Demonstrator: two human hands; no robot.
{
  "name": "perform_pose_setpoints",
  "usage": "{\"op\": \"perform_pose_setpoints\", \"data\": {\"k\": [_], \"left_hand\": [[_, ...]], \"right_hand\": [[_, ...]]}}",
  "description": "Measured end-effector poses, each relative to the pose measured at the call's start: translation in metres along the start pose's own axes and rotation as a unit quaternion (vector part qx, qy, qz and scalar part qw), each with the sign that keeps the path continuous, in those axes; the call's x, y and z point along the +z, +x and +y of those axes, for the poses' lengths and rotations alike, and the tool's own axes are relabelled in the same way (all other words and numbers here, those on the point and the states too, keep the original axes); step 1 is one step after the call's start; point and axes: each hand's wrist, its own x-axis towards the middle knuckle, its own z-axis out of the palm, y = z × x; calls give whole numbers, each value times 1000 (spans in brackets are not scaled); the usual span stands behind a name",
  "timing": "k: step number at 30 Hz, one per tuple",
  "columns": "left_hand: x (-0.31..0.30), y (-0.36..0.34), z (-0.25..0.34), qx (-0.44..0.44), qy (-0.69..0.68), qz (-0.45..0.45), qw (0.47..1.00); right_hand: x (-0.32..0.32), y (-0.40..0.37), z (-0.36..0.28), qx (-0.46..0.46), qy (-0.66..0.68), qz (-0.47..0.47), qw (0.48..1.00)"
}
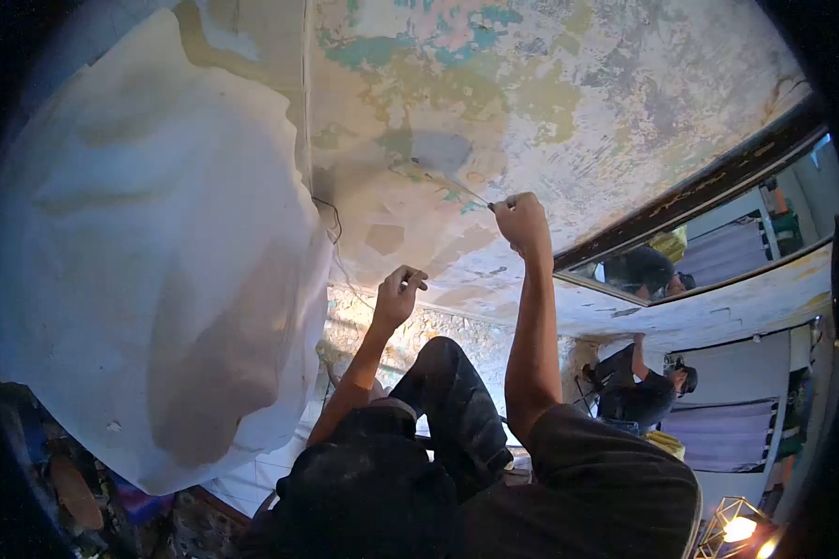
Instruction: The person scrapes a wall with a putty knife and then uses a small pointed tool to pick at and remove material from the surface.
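A patchy wall (550, 112) with worn paint in white, tan and turquoise rises before me. In my right hand (522, 224) is a thin scraper (466, 193), its dark handle end at my fingers and its far end close to the wall surface. Lower and to the left, my left hand (398, 296) is raised near the wall with its fingers curled in toward the thumb. What those fingers hold, if anything, I cannot tell. My bent knee in dark trousers (452, 401) shows below between my arms.
A large white sheet (149, 233) hangs along the left side. Dark cables (337, 233) run down beside it. At right, a dark-framed mirror (718, 252) reflects part of the room. Another person (643, 391) crouches lower right, near a lit lamp (739, 529) in a wire frame.
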Motion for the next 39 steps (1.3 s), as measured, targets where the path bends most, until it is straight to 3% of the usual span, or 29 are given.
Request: {"op": "perform_pose_setpoints", "data": {"k": [1, 3, 8, 10, 11, 13, 17, 21, 24, 26, 28, 31, 34, 35, 39], "left_hand": [[-1, 4, 0, 4, 0, 3, 1000], [1, 1, 0, -12, -4, 1, 1000], [3, -4, -1, 0, -6, 4, 1000], [-1, 1, 4, 3, -16, 10, 1000], [-2, -2, 4, 4, -11, 11, 1000], [-2, -4, 4, 9, -13, 8, 1000], [-3, -3, 2, -10, -16, 11, 1000], [-3, -3, 1, -17, -19, 13, 1000], [-1, -2, 0, -4, -33, 13, 999], [0, -3, -1, -15, -31, 12, 999], [-2, -4, 5, -58, -23, 3, 998], [3, -5, -2, -20, -29, 2, 999], [5, -3, -2, -9, -25, 3, 1000], [6, -4, -1, -4, -22, 5, 1000], [6, -2, 3, 5, -25, -2, 1000]], "right_hand": [[5, 5, 3, -5, 1, 2, 1000], [19, 11, 16, -100, -21, 47, 994], [20, 12, 10, -48, -30, -14, 998], [20, 5, 12, -159, -14, 84, 984], [28, 11, 18, -158, -17, 80, 984], [47, 25, 28, -57, -72, 2, 996], [26, 0, 9, -50, -9, 23, 998], [44, 11, 32, -41, -20, 14, 999], [24, -7, 12, -85, -18, 49, 995], [22, -8, 14, -46, 0, 43, 998], [32, -1, 23, -105, -22, 99, 989], [15, -6, 15, -44, -31, 39, 998], [28, -4, 19, -91, -51, 89, 991], [26, -1, 19, -79, -57, 56, 994], [22, 1, 17, -98, -4, 82, 992]]}}
